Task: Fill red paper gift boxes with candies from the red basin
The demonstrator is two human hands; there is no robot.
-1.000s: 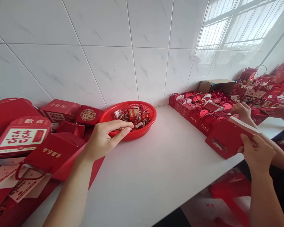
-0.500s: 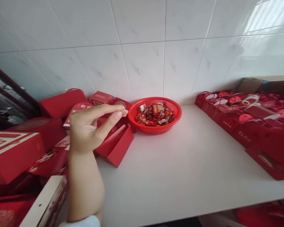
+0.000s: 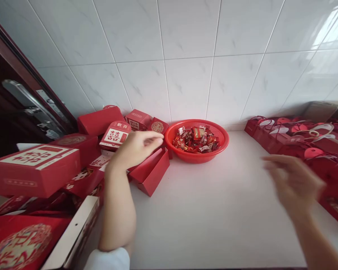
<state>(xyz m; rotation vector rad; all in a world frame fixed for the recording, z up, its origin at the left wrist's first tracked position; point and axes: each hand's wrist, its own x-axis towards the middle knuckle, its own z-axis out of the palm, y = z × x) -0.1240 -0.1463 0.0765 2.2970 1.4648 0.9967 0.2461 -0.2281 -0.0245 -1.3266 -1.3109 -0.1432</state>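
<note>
My left hand [image 3: 138,148] hangs over an open red cardboard box [image 3: 154,172], left of a red plastic basket [image 3: 197,157]. Its thumb and fingers are closed together; anything between them is hidden from me. Wrapped candies [image 3: 195,138] in red, gold and white fill the bottom of the basket. On the right, my right hand [image 3: 295,183] is over the white tabletop [image 3: 214,217], close to a row of red gift bags [image 3: 290,146]. Motion blurs its fingers, and no held thing can be made out there.
Red printed boxes [image 3: 36,168] are heaped on the left, several with white labels. Behind them is a dark door with a metal handle [image 3: 30,103]. A tiled wall [image 3: 186,86] backs the table. A cardboard carton [image 3: 321,112] stands at the far right.
My right hand has come into view on the right. My left hand's pinch has lowered and turned a little over the open box. The view has shifted leftward.
</note>
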